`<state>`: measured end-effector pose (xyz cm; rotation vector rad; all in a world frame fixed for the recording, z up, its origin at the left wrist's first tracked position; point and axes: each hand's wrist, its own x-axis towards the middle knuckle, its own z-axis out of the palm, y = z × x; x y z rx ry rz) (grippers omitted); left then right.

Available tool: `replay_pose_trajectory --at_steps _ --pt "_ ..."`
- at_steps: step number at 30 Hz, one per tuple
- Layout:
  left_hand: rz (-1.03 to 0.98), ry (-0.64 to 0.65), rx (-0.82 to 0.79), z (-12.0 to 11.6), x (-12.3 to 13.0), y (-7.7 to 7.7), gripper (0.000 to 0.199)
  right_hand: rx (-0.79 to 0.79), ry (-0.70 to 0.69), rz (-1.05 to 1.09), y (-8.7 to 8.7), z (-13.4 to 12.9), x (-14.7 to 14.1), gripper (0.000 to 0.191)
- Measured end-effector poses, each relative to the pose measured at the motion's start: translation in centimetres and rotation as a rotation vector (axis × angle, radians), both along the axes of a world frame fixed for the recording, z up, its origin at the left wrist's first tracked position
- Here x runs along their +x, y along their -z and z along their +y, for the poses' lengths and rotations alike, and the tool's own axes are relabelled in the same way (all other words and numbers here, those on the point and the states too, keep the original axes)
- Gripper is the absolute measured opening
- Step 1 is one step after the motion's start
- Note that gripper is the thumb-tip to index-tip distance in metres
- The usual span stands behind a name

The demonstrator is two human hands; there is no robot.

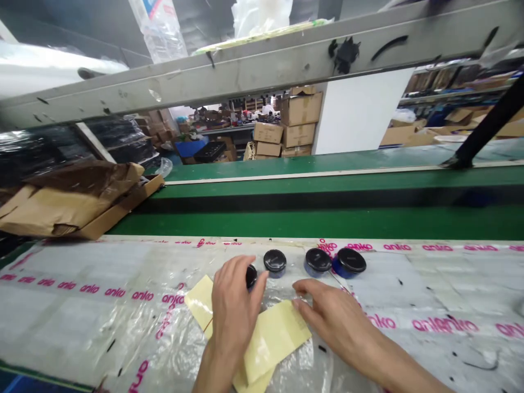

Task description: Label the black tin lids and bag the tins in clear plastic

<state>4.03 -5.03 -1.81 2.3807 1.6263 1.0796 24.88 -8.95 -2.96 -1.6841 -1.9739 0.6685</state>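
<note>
The left hand (231, 305) has its thumb and fingers curved around a small black-lidded jar (251, 277), a pinch from the sides that probably suits a low, round shape; most of the jar is hidden, so whether it is lifted or rests on the bench cannot be told. The right hand (333, 316) is open and holds nothing visible, its thumb and forefinger parted beside the corner of the yellow sheets (278, 341); whether the thumb touches the paper is unclear. The sheets lie overlapped between the forearms, likely kept there to be within easy reach of both hands, with another yellow piece (198, 297) showing to the left of the left hand. Past the fingers, a second jar (275, 262) stands alone, while a third jar (318, 261) and a fourth jar (350, 262) sit close together farther right, all lids up, perhaps set so that their tops are easy to see and grasp. Under them a clear plastic cover (123, 333) with pink lettering is spread over the bench, seemingly to shield its surface, and an open carton (118, 215) sits at the far left, out of the hands' way
</note>
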Motion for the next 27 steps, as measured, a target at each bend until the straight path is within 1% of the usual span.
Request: replay_pose_trajectory --at_steps 1,2,3,4,6,7,9,11,12,15,17,19,21,24,27 --pt "-0.025 0.011 -0.004 -1.0 -0.2 0.2 0.018 -0.019 0.006 -0.028 0.2 -0.4 0.1 0.032" --pt "-0.022 0.050 -0.033 -2.0 -0.2 0.5 0.016 -0.045 0.012 -0.046 0.5 -0.7 0.2 0.033" --pt "0.008 0.098 -0.075 -3.0 0.0 0.9 0.020 -0.072 0.013 -0.052 0.7 -1.0 0.3 0.035" --pt "0.056 0.143 -0.121 -3.7 0.5 1.4 0.028 -0.096 0.006 -0.046 1.0 -1.2 0.3 0.035" --pt "0.155 0.169 -0.203 -4.7 1.6 2.5 0.048 -0.121 -0.017 -0.001 1.5 -1.5 0.4 0.036" --pt "0.185 0.155 -0.234 -4.8 2.1 2.9 0.053 -0.125 -0.024 0.030 1.7 -1.5 0.4 0.037" --pt "0.181 0.136 -0.291 -4.6 2.8 3.3 0.050 -0.135 -0.021 0.105 2.0 -1.5 0.4 0.040" --pt "0.099 0.145 -0.359 -4.2 2.9 3.3 0.045 -0.151 -0.013 0.194 1.9 -1.4 0.4 0.040" --pt "0.033 0.152 -0.420 -3.9 2.7 3.2 0.041 -0.158 -0.011 0.235 1.8 -1.3 0.4 0.038" --pt "-0.235 0.162 -0.667 -3.5 2.0 2.6 0.029 -0.150 -0.017 0.284 1.0 -1.3 0.3 0.028" --pt "-0.427 0.187 -0.794 -3.4 1.7 2.2 0.028 -0.104 -0.045 0.269 0.5 -1.3 0.2 0.025" --pt "-0.579 0.216 -0.855 -3.4 1.5 1.9 0.031 -0.039 -0.094 0.266 0.3 -1.3 0.0 0.026" --pt "-0.685 0.237 -0.911 -3.3 1.4 1.6 0.033 0.010 -0.131 0.288 0.3 -1.3 -0.3 0.027" --pt "-0.784 0.247 -0.997 -3.1 1.3 1.3 0.035 0.043 -0.152 0.325 0.2 -1.1 -0.5 0.028" --pt "-0.836 0.247 -1.038 -3.0 1.2 0.9 0.035 0.084 -0.165 0.365 0.2 -1.0 -0.6 0.028"
